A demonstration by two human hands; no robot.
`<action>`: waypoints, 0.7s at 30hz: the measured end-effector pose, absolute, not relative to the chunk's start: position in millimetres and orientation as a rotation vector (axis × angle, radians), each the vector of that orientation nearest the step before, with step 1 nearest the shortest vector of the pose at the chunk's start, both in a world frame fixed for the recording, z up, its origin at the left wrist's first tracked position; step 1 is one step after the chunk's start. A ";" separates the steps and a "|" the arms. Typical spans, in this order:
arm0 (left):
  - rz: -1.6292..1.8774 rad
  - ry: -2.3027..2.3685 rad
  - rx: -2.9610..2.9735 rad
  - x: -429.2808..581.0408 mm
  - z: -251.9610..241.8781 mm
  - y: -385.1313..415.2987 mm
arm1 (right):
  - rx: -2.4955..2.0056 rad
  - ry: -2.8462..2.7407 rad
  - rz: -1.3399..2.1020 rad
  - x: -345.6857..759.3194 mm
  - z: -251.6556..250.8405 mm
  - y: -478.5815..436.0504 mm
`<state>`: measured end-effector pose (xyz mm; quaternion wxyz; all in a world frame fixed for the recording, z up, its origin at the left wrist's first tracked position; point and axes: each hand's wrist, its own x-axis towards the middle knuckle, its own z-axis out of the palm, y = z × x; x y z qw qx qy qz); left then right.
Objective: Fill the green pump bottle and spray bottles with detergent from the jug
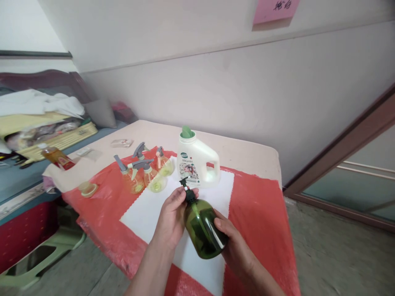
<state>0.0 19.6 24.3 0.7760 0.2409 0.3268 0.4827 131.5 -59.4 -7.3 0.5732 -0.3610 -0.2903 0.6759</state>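
Over the white cloth (145, 213) I hold a dark green translucent pump bottle (202, 228), tilted with its black pump head pointing away from me. My left hand (173, 218) is closed around the bottle's neck and pump collar. My right hand (230, 240) is wrapped round the bottle's lower body from beneath. Just beyond stands a white detergent jug (197, 162) with a green cap and a side handle.
Three small yellowish spray bottles (145, 172) with grey triggers stand left of the jug on the red plastic sheet (262, 213). A small lid (88, 189) lies near the table's left edge. An amber bottle (57, 157) and piled bedding are further left. A door frame is at right.
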 end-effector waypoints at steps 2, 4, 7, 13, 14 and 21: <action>1.054 0.708 0.512 0.2 24.1 19.5 | -0.868 -0.684 1.566 131.9 -8.1 -58.8; 1.072 0.716 0.545 0.3 23.4 19.8 | -0.893 -0.701 1.546 131.6 -7.5 -58.9; 1.084 0.742 0.591 -1.0 22.5 21.6 | -0.888 -0.697 1.558 130.1 -5.6 -60.3; 1.050 0.743 0.571 -2.1 22.0 23.0 | -0.833 -0.610 1.598 127.0 -7.4 -60.7; 1.067 0.748 0.576 -1.5 21.3 22.9 | -0.848 -0.620 1.583 127.0 -8.1 -60.0; 1.093 0.771 0.639 -2.2 16.2 25.8 | -0.815 -0.521 1.574 125.8 -9.4 -61.2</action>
